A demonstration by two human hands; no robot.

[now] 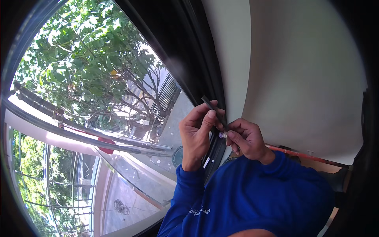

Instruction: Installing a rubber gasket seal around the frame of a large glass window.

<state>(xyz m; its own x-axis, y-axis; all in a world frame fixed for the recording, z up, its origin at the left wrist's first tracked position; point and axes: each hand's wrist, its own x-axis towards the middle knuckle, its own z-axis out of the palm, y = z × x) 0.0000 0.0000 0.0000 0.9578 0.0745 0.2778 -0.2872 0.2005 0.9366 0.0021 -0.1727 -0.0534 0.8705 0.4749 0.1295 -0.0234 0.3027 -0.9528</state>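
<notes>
My left hand is closed in a pinch around a thin dark stick-like piece, whose upper end sticks out past the thumb and forefinger. Close against it, my right hand has its fingertips pressed together at the stick's lower end. A small pale, purplish-white piece shows at those right fingertips; its kind is too small to make out. Both hands are raised in front of a black window frame. Blue sleeves cover both forearms.
A pale wall panel rises on the right, with an orange-red bar along its lower edge. Beyond the glass on the left are a leafy tree, metal pipes, a round greenish lid and coiled wire on the ground.
</notes>
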